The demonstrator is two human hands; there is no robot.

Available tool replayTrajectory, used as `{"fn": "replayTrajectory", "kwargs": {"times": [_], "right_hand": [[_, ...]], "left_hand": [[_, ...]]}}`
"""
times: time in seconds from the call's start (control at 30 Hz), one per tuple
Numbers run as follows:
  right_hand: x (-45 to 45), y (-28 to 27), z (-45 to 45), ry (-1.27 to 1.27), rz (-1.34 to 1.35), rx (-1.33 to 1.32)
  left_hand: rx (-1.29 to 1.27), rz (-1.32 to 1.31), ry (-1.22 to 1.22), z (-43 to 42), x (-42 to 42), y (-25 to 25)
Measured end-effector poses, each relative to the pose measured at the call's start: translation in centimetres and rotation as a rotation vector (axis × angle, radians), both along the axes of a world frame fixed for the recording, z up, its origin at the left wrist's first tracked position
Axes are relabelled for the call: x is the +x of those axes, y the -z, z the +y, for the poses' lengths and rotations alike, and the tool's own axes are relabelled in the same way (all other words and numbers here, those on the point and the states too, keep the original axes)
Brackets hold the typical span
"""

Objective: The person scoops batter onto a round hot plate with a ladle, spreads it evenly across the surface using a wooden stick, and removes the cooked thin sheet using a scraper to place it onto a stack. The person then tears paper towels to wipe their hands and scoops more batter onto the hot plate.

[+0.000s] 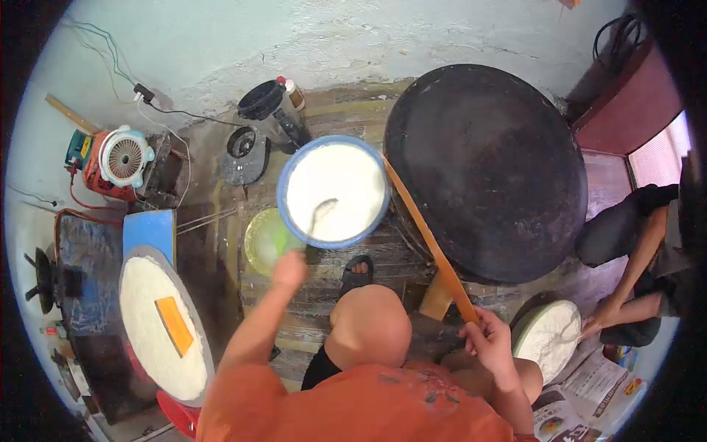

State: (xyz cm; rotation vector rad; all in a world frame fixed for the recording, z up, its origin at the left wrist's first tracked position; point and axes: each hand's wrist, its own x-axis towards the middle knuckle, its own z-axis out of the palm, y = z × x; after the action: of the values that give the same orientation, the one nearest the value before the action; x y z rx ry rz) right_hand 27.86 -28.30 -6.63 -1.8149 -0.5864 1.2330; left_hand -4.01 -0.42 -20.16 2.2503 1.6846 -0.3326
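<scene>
My left hand (289,269) is closed around the handle of a ladle (324,208), whose head rests in white batter inside a blue-rimmed basin (283,199). Under that hand sits a pale green basin (252,247) holding cloudy liquid. My right hand (488,339) grips the lower end of a long, flat wooden strip (434,247). The strip slants up to the left, along the edge of a big round black griddle (486,169), its far tip near the batter basin's rim.
At right, another person's hand (600,317) reaches to a round white-topped board (549,339) above newspapers (600,387). Left stands a round, white-covered stand (158,317) with an orange scraper (174,326). A small fan (125,158) and a dark jug (272,110) are behind.
</scene>
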Motion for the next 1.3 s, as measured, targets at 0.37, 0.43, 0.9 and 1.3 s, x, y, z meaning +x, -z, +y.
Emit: {"fn": "replayTrajectory", "kwargs": {"times": [0.37,0.43,0.9,1.3], "right_hand": [[0.1,1.0,0.5,0.026,0.029,0.067],[0.0,0.9,0.5,0.068,0.053,0.100],[0.2,2.6,-0.7,0.145,0.033,0.199],[0.2,0.2,-2.0,0.087,0.060,0.043]], "left_hand": [[-1.280,-1.174,-1.063,0.2,2.7,-3.5],[-1.292,-1.243,-1.016,-0.4,1.4,-5.8],[-0.969,-1.476,-0.775,-1.8,-0.9,-17.5],[-1.135,-1.327,-1.180,0.1,3.1,-0.6]]}}
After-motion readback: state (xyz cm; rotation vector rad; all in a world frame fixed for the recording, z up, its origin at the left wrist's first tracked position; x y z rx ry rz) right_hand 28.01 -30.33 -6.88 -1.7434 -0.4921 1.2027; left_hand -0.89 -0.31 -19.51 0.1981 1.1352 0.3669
